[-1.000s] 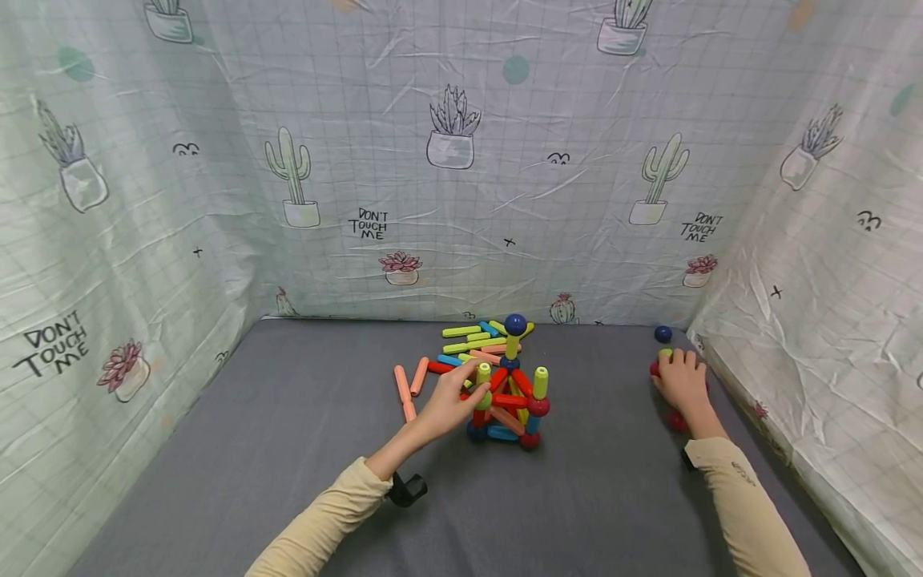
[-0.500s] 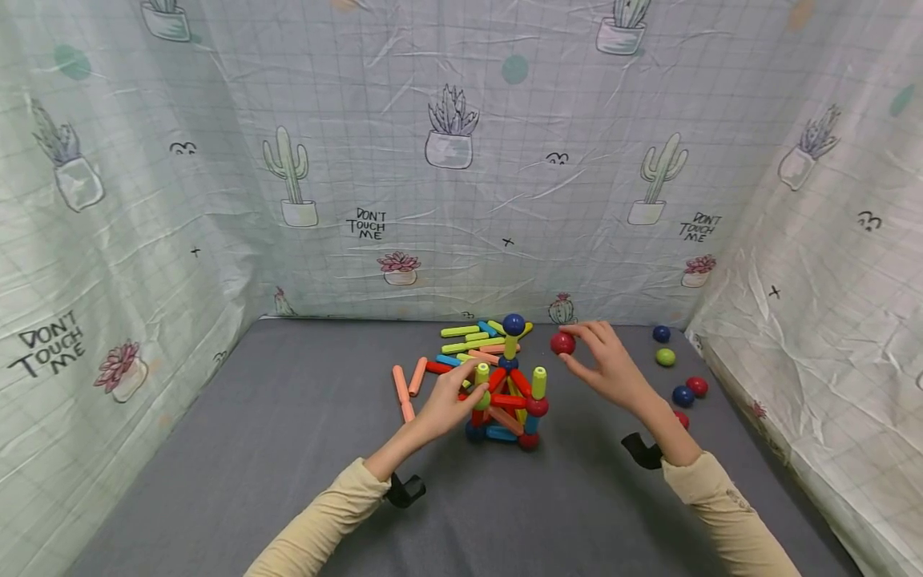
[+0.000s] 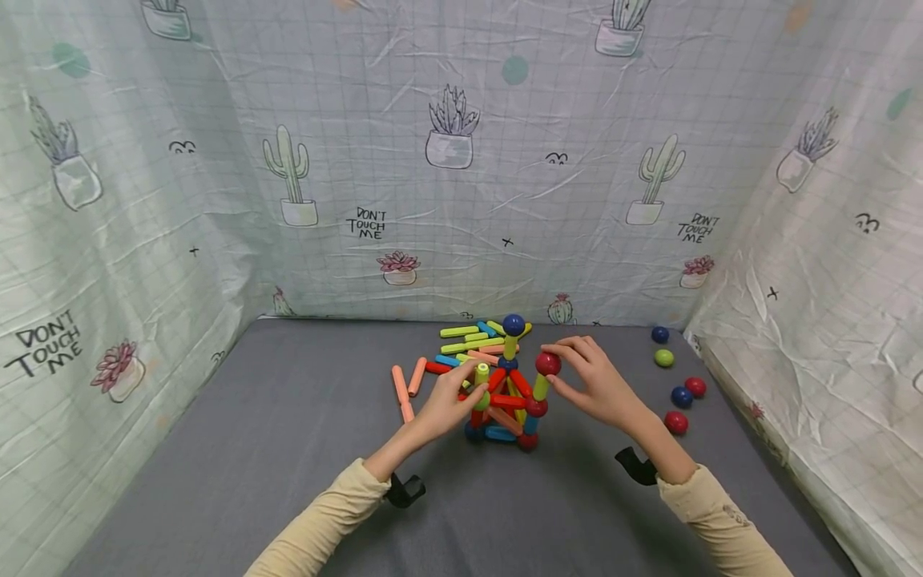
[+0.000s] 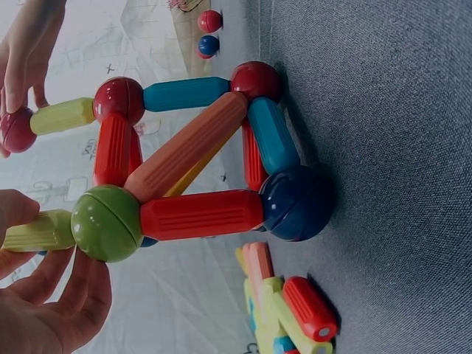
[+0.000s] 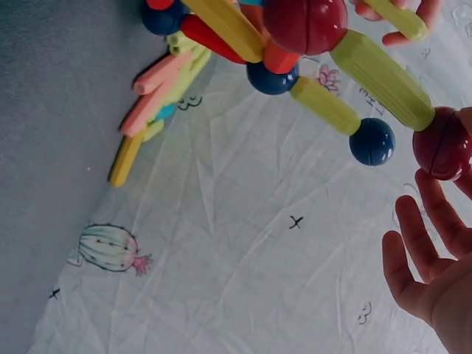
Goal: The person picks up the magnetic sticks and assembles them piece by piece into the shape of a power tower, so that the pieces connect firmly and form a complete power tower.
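A frame of coloured building sticks and balls (image 3: 510, 402) stands mid-table, with upright yellow-green sticks at its upper corners. My left hand (image 3: 445, 407) grips the yellow-green stick (image 4: 43, 230) at the front left, fingers also touching the green ball (image 4: 108, 223) under it. Between thumb and fingers, my right hand (image 3: 602, 386) pinches a red ball (image 3: 548, 364). This ball sits on the end of the right yellow-green stick (image 5: 383, 80), touching it. A dark blue ball (image 3: 513, 324) tops the back stick.
Loose sticks (image 3: 461, 348) in several colours lie behind and left of the frame, with orange sticks (image 3: 401, 385) nearer the left. Several loose balls, among them a green ball (image 3: 664, 358), lie along the right side. A printed curtain (image 3: 346, 160) surrounds the dark grey table (image 3: 252, 449).
My right hand has come left from the loose balls with a red ball and set it against the top of the right yellow-green stick. The left hand has kept its place.
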Demonstrator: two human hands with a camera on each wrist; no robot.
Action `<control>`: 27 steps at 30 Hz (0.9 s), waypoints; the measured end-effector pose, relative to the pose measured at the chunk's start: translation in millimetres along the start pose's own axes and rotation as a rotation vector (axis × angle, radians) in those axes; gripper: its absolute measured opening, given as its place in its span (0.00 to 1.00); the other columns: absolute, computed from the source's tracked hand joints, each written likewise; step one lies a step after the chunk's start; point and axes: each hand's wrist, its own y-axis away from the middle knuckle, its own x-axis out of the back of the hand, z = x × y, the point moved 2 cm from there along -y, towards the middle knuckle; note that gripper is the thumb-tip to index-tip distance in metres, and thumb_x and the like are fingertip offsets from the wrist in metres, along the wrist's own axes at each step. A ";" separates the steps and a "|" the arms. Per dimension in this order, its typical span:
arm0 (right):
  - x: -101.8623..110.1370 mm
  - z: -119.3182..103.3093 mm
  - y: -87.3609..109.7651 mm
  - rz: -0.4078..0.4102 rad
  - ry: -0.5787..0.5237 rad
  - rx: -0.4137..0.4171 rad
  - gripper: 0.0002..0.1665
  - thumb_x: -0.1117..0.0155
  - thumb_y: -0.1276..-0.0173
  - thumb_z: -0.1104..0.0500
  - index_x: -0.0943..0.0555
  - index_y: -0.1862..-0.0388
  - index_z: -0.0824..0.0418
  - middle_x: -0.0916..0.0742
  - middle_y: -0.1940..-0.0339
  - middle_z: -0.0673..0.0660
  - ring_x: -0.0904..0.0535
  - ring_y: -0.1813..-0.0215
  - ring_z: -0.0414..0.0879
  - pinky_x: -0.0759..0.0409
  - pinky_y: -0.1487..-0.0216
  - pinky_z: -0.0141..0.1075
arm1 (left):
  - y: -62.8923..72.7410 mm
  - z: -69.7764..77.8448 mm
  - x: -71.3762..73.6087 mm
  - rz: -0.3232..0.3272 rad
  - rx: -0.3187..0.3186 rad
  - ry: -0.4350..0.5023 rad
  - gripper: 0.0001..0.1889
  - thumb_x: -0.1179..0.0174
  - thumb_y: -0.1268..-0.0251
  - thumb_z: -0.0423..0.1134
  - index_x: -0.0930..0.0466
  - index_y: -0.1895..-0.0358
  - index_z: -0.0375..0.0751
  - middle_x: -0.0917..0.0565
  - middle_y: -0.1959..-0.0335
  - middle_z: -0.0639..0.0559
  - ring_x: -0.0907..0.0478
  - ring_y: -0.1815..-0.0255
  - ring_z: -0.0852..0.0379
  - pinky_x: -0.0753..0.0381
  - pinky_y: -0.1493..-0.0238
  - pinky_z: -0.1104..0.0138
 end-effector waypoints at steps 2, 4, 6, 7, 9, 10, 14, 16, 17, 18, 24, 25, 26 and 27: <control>0.6 0.0 1.4 0.004 -0.006 -0.001 0.28 0.31 0.50 0.60 0.26 0.48 0.60 0.22 0.56 0.54 0.32 0.55 0.44 0.31 0.58 0.39 | 0.2 0.3 0.0 0.005 0.000 0.001 0.16 0.47 0.39 0.33 0.29 0.47 0.39 0.27 0.77 0.50 0.37 0.84 0.52 0.42 0.80 0.76; 1.4 -0.3 2.2 0.010 -0.011 -0.003 0.29 0.31 0.50 0.60 0.26 0.46 0.61 0.23 0.55 0.55 0.32 0.55 0.44 0.31 0.58 0.38 | 0.3 0.9 0.1 0.009 0.001 0.000 0.16 0.47 0.39 0.34 0.29 0.47 0.38 0.26 0.76 0.49 0.34 0.81 0.50 0.41 0.79 0.76; 2.5 -0.7 3.2 0.018 -0.016 -0.006 0.31 0.31 0.50 0.60 0.27 0.45 0.60 0.23 0.53 0.55 0.32 0.54 0.45 0.31 0.58 0.38 | 0.2 1.2 0.0 0.010 0.003 -0.003 0.15 0.47 0.39 0.34 0.29 0.48 0.38 0.26 0.75 0.49 0.33 0.79 0.51 0.39 0.79 0.75; 3.2 -0.7 4.1 0.023 -0.019 -0.011 0.31 0.32 0.50 0.60 0.28 0.44 0.60 0.23 0.53 0.55 0.32 0.54 0.45 0.32 0.57 0.38 | 0.1 1.3 -0.3 0.011 0.002 -0.006 0.16 0.47 0.39 0.34 0.29 0.47 0.38 0.25 0.74 0.49 0.32 0.78 0.53 0.38 0.79 0.74; 5.4 -0.1 6.8 0.034 -0.035 -0.024 0.32 0.32 0.50 0.62 0.29 0.43 0.60 0.23 0.51 0.55 0.32 0.53 0.45 0.32 0.57 0.38 | 0.1 1.4 -1.0 0.010 0.006 -0.003 0.16 0.47 0.39 0.33 0.29 0.47 0.39 0.24 0.73 0.49 0.31 0.76 0.55 0.34 0.79 0.70; 6.9 0.5 8.7 0.041 -0.039 -0.033 0.32 0.32 0.49 0.62 0.29 0.43 0.60 0.24 0.51 0.56 0.32 0.52 0.45 0.32 0.56 0.38 | 0.2 1.6 -1.3 0.011 0.007 -0.001 0.16 0.46 0.39 0.33 0.29 0.47 0.39 0.24 0.73 0.49 0.30 0.76 0.56 0.32 0.78 0.68; 12.9 7.8 19.9 0.091 -0.063 -0.081 0.31 0.34 0.48 0.66 0.29 0.43 0.62 0.24 0.51 0.57 0.32 0.51 0.46 0.32 0.53 0.35 | -0.2 1.9 -2.5 0.009 0.020 -0.002 0.15 0.46 0.39 0.33 0.29 0.48 0.39 0.23 0.73 0.49 0.30 0.75 0.58 0.30 0.77 0.68; 15.8 14.7 27.6 0.118 -0.056 -0.109 0.30 0.35 0.47 0.67 0.29 0.43 0.62 0.24 0.52 0.57 0.31 0.52 0.46 0.33 0.52 0.32 | -0.2 1.8 -2.7 0.010 0.023 -0.007 0.15 0.46 0.39 0.33 0.29 0.49 0.39 0.23 0.73 0.49 0.31 0.75 0.58 0.32 0.77 0.72; 17.1 18.9 32.0 0.131 -0.048 -0.120 0.30 0.36 0.47 0.67 0.29 0.43 0.63 0.23 0.52 0.57 0.31 0.52 0.46 0.33 0.53 0.32 | -0.3 1.5 -2.8 0.007 0.026 -0.009 0.15 0.46 0.39 0.33 0.28 0.49 0.39 0.24 0.73 0.49 0.32 0.77 0.58 0.35 0.77 0.73; 18.5 23.4 36.8 0.139 -0.031 -0.132 0.29 0.36 0.47 0.67 0.29 0.43 0.63 0.23 0.52 0.58 0.31 0.53 0.46 0.33 0.54 0.32 | -0.4 1.3 -2.8 0.006 0.026 -0.007 0.15 0.46 0.40 0.32 0.28 0.49 0.39 0.24 0.74 0.49 0.32 0.77 0.57 0.37 0.78 0.75; 22.1 57.3 73.5 0.117 0.225 -0.152 0.27 0.33 0.52 0.64 0.25 0.49 0.65 0.22 0.57 0.61 0.29 0.58 0.53 0.35 0.64 0.44 | -0.3 0.1 -2.9 -0.002 0.013 0.010 0.16 0.46 0.40 0.31 0.29 0.47 0.40 0.26 0.75 0.50 0.32 0.78 0.52 0.38 0.77 0.76; 21.8 63.6 81.2 0.099 0.269 -0.157 0.27 0.33 0.53 0.63 0.25 0.50 0.65 0.22 0.58 0.62 0.29 0.58 0.55 0.35 0.66 0.44 | -0.2 0.0 -2.7 -0.002 0.012 0.010 0.16 0.46 0.40 0.32 0.29 0.47 0.40 0.26 0.75 0.50 0.31 0.78 0.52 0.38 0.77 0.76; 21.5 70.0 89.0 0.080 0.307 -0.164 0.28 0.32 0.54 0.62 0.25 0.51 0.65 0.22 0.59 0.62 0.30 0.59 0.56 0.36 0.67 0.45 | 0.0 -0.1 -2.5 0.000 0.012 0.011 0.16 0.46 0.40 0.32 0.29 0.47 0.40 0.26 0.75 0.50 0.31 0.78 0.51 0.39 0.78 0.76; 21.2 76.2 97.3 0.058 0.337 -0.176 0.28 0.32 0.55 0.62 0.24 0.51 0.64 0.23 0.59 0.62 0.30 0.59 0.57 0.36 0.67 0.46 | 0.2 -0.1 -2.4 0.003 0.007 0.010 0.16 0.46 0.40 0.32 0.29 0.48 0.40 0.26 0.75 0.50 0.31 0.78 0.50 0.39 0.78 0.75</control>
